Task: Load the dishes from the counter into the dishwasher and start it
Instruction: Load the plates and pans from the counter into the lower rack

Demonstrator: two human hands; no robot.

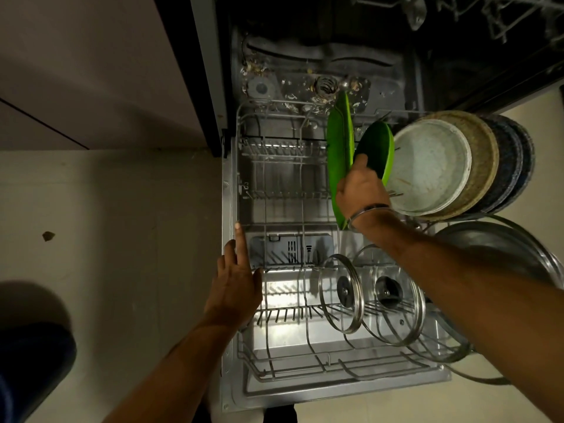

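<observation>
Plates (pixel 433 166), lids (pixel 341 293) in rack (pixel 265 209)

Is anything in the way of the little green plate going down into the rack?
Nothing visible blocks it. The right hand grips the small green plate over a free slot in the wire lower rack, between the tall green plate and the pale round dish.

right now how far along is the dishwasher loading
Done: round plates and two glass lids stand in the lower rack. In hand: the right hand grips a green plate beside another green plate; the left hand rests open on the rack. Left: the door's open, dishwasher unstarted.
</observation>
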